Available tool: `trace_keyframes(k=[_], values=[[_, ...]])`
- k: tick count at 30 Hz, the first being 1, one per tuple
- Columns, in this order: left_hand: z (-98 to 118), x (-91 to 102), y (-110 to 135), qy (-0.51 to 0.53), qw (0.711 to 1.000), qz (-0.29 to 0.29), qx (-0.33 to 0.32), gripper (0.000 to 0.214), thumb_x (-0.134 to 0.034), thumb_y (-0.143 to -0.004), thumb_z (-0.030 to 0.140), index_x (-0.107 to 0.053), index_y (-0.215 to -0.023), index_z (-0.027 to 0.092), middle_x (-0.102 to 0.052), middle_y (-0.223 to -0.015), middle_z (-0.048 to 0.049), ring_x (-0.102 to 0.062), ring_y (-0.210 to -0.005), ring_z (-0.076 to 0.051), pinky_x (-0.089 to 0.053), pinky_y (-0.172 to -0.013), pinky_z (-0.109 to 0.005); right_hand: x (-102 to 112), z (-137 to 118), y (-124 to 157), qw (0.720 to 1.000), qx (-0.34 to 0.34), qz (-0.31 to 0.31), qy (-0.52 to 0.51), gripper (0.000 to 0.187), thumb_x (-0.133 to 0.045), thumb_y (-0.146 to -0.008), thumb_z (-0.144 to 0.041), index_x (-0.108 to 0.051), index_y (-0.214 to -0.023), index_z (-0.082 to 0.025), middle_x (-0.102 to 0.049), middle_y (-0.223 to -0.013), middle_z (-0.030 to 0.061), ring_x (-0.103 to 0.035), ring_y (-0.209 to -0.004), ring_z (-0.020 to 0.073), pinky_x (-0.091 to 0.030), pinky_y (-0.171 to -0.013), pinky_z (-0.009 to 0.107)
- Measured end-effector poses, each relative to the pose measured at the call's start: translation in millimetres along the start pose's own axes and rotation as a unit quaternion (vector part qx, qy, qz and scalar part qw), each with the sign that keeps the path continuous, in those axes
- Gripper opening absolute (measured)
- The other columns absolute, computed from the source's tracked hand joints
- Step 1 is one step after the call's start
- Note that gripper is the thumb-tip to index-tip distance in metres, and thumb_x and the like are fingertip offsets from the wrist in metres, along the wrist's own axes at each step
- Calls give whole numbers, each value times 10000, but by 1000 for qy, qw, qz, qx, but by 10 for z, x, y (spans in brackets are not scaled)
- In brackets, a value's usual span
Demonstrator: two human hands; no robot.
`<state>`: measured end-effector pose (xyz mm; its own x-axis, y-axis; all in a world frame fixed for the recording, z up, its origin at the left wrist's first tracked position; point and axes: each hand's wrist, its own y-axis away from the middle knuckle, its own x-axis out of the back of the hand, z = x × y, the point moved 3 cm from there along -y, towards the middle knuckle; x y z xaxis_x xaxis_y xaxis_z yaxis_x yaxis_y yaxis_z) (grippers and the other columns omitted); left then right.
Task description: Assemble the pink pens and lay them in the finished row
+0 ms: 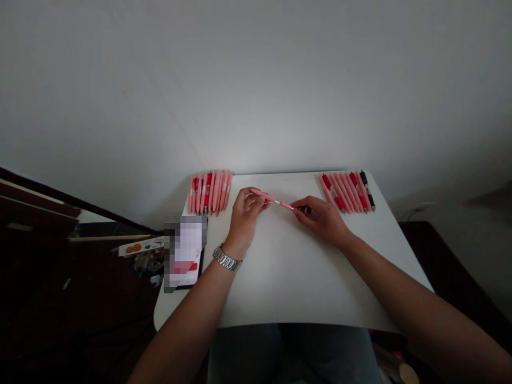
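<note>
Above the middle of the white table [272,277], a pink pen [265,196] with a pale band near its middle is stretched between my two hands. My left hand [245,217], with a metal watch on the wrist, pinches the pen's left part. The fingertips of my right hand [320,217] are closed on the pen's right end, hiding its tip. Whether the pen is in one piece or parted at the pale band, I cannot tell.
Rows of pink, red and dark pens lie at the back left [210,192] and back right [347,193]. A phone or tablet [186,253], partly blurred out, rests at the left edge. Behind the table rises a pale wall [256,96].
</note>
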<state>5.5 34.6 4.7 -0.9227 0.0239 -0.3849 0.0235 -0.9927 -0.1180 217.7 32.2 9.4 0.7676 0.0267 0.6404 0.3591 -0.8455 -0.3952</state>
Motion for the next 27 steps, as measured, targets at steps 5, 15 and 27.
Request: trace_keyframes(k=[5, 15, 27], values=[[-5, -23, 17, -11, 1000, -18, 9, 232, -750, -876, 339, -592, -996, 218, -700, -995, -34, -703, -982, -165, -564, -939, -347, 3, -27, -3, 1000, 2, -4, -10, 190, -604, -971, -341, -704, -1071, -213, -693, -861, 49, -617, -715, 160, -518, -647, 290], [-18, -37, 32, -12, 999, -30, 12, 264, -777, -853, 356, -605, -995, 215, -695, -1000, -37, -693, -1004, -174, -576, -948, -361, 1, -40, -5, 1000, 6, -1, -4, 186, -601, -972, -330, -702, -1069, -208, -698, -866, 54, -625, -719, 162, -525, -658, 296], [-22, -42, 43, -20, 999, -39, 13, 245, -761, -866, 339, -603, -1008, 217, -690, -1003, -39, -695, -975, -165, -597, -943, -362, 5, -51, -8, 1000, 7, 2, -2, 205, -591, -978, -356, -710, -1071, -217, -696, -863, 55, -628, -716, 164, -537, -652, 295]])
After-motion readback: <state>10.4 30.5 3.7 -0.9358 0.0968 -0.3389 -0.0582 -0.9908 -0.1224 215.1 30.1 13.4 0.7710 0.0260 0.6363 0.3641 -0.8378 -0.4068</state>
